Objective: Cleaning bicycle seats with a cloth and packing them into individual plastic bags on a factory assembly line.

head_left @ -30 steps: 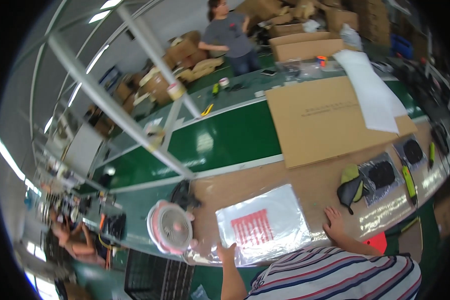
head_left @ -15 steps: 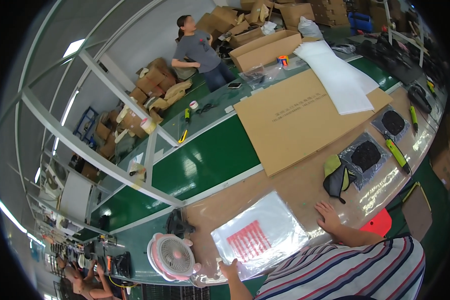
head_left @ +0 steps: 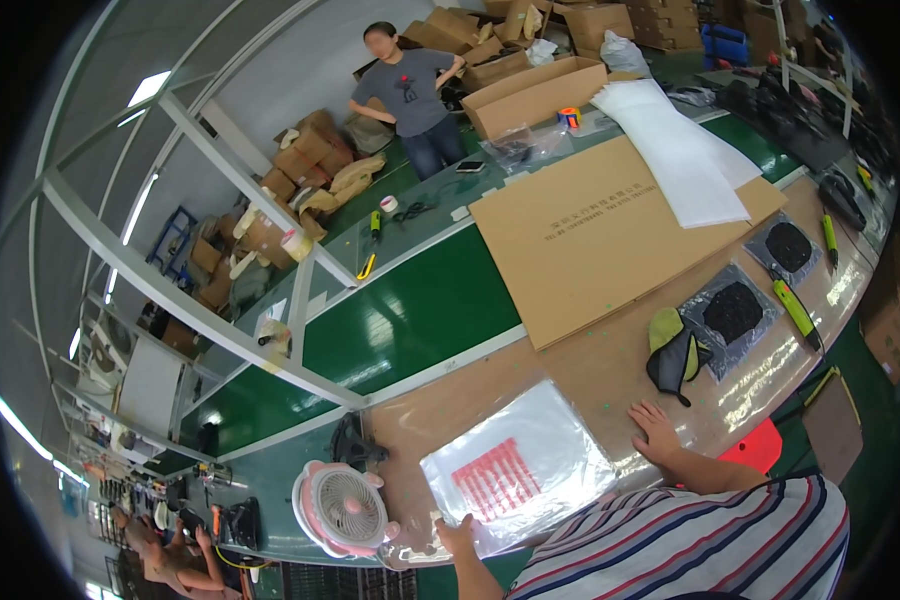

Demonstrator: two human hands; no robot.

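Observation:
A stack of clear plastic bags point(head_left: 570, 450) with red printing lies on the brown tabletop in front of me. My left hand point(head_left: 457, 537) rests at the near left edge of the bags, thumb and fingers spread apart, the thumb touching or close to the plastic. My right hand point(head_left: 653, 432) lies flat on the table to the right of the bags, fingers stretched out and holding nothing. Beyond it sits a grey and yellow-green pouch-like item point(head_left: 674, 355), beside a clear bag with a round black piece point(head_left: 734, 312).
A pink and white fan point(head_left: 342, 507) stands left of the bags. A flat cardboard sheet point(head_left: 610, 245) and white foam sheets point(head_left: 680, 150) lie farther back. Green-handled tools point(head_left: 796, 308) lie at the right. A metal frame point(head_left: 220, 290) rises at the left; a person point(head_left: 410, 95) stands across the bench.
The person across the bench has turned to face this way, elbows out. My hands and the bags have stayed in place; the view has shifted slightly.

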